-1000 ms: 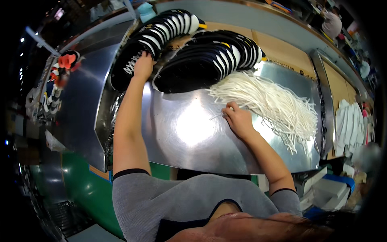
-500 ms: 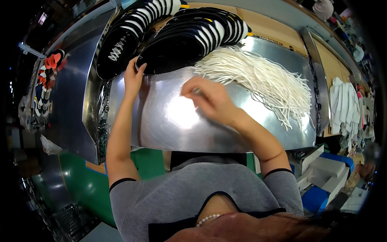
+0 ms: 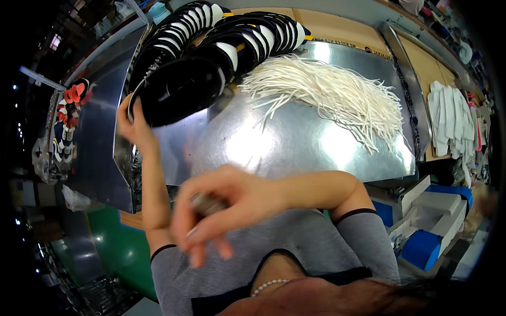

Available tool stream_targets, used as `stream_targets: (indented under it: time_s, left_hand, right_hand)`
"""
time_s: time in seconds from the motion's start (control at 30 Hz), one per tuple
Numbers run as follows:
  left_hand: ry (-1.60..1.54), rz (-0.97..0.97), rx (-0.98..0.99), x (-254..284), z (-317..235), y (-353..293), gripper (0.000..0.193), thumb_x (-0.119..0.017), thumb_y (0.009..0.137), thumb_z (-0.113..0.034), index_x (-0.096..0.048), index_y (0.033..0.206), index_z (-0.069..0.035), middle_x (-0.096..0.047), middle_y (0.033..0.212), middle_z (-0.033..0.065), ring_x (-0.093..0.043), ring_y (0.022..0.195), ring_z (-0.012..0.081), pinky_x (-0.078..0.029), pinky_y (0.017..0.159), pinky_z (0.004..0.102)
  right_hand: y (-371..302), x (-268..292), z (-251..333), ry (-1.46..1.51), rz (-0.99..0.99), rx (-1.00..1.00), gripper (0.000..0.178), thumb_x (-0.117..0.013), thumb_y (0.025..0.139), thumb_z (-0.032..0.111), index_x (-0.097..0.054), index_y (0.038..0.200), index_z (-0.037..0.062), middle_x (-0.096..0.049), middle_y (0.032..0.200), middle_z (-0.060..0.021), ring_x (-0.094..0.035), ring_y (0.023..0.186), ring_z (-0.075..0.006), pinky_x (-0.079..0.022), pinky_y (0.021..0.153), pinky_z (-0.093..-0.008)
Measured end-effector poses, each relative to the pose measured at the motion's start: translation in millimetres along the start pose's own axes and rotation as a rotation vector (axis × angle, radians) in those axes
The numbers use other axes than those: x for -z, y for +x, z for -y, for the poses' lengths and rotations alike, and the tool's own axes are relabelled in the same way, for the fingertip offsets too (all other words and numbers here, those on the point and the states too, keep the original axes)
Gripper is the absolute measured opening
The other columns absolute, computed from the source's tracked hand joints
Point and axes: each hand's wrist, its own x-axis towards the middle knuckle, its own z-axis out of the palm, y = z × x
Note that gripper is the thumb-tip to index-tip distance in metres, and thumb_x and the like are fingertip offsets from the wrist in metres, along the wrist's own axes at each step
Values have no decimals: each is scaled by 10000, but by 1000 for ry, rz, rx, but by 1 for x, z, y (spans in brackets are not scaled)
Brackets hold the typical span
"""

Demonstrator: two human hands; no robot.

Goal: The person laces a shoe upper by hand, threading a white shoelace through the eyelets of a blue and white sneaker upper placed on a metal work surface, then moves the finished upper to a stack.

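The left hand (image 3: 136,126) is the nearer one to the black shoe upper (image 3: 184,95): it is touching it, pinching the left end between thumb and fingers, nearly closed on the thin edge. From that grip the upper reaches off to the right and a little away from the body, its long axis slanting across the picture and its dark, hollow-looking side turned toward the wearer. It is tilted up at the near-left side of the table (image 3: 290,152), in front of the left stack of uppers (image 3: 182,21), while its far end comes close to the right stack of uppers (image 3: 269,37).

The right hand (image 3: 232,197) hangs well apart, in front of the chest and toward the table's near edge, with its forearm crossing leftward. From there the upper lies away from the body and slightly left, with a clear gap between. The fingers are loosely curled, and a greyish thing (image 3: 210,204) shows inside the curl (too blurred to name, and I cannot tell how firmly it is gripped).

The white laces (image 3: 332,95) lie in a loose heap beyond the right hand and to its right, fanned lengthwise across the table, touching neither hand.
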Motion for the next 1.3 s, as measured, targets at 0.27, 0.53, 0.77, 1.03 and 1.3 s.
stream_targets:
  time_s: [0.27,0.53,0.77,1.03,1.3]
  left_hand:
    - [99,955,-475,-31,-94,-200,361,-702,758,-67,-656,1115,-95,-633,1162,103,-557,1163,322,-387,976,463]
    - [156,871,-431,-32,-85,-163,290,-726,801,-37,-662,1083,-36,-653,1107,158,-614,1036,338,-480,882,459]
    - [625,1078,-475,-8,-57,-86,379,-697,901,-362,-650,973,7,-657,897,179,-628,865,339,-497,755,433]
    - [103,1633,1306,-40,-21,-122,676,-459,997,-635,-633,1233,-26,-690,1076,85,-652,1010,164,-522,878,279]
    - [-362,1338,1167,-43,-70,-143,606,-442,1065,-424,-457,1449,45,-506,1469,166,-467,1376,250,-331,1171,345]
  right_hand:
    - [-185,37,42,-1122,-1091,740,48,-536,1000,31,-506,1026,2,-648,777,-171,-565,500,-127,-392,390,-192]
    - [-184,59,-13,-492,-1186,317,216,-568,975,33,-593,1177,-39,-701,1074,-234,-744,889,-230,-518,459,-195]
    - [-110,121,-75,-361,-1110,58,128,-609,971,97,-618,1038,-12,-722,861,-115,-470,474,-47,-348,433,-196]
    - [-108,129,-77,-520,-1177,42,115,-632,962,131,-633,1007,25,-695,762,-29,-503,512,-41,-396,465,-203]
    - [-120,97,-47,-451,-1136,197,123,-612,986,136,-634,1040,27,-701,797,-49,-422,496,-15,-332,469,-172]
